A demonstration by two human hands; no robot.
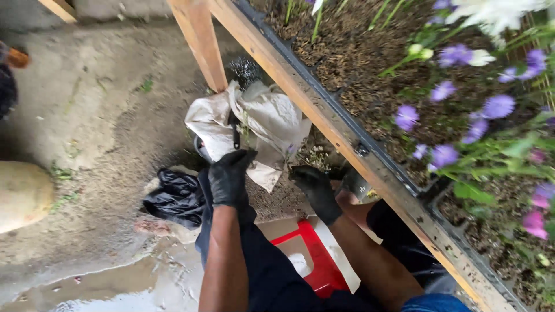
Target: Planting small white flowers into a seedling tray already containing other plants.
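Closest to the lens: your knees in dark shorts, w/ a red plastic stool [315,263] under you, its white top showing between your legs.

Your left hand [229,176], black-gloved, sits on the lower edge of a crumpled white bag [254,124]; fingers curl down over the fabric, pinching it closed. That bag lies on the concrete floor [92,115] right at the foot of a wooden post [202,43], partly draped over a dark handle and what looks like a metal bucket rim, mostly hidden. A black plastic bag [173,196] lies bunched just left of your left wrist, touching the floor.

Your right hand [315,188], also black-gloved, hangs low just right of the white bag, near the underside of the wooden bench frame [347,144]. Fingers are bent inward, loosely closed; can't tell if anything's in them, no object visible in the grip.

Up right, on the bench: black seedling trays [347,58] full of dark soil, w/ purple flowers [457,55] and green stems. Floor near your feet is wet, puddle at bottom left. Pale rounded stone [23,193] at far left edge.
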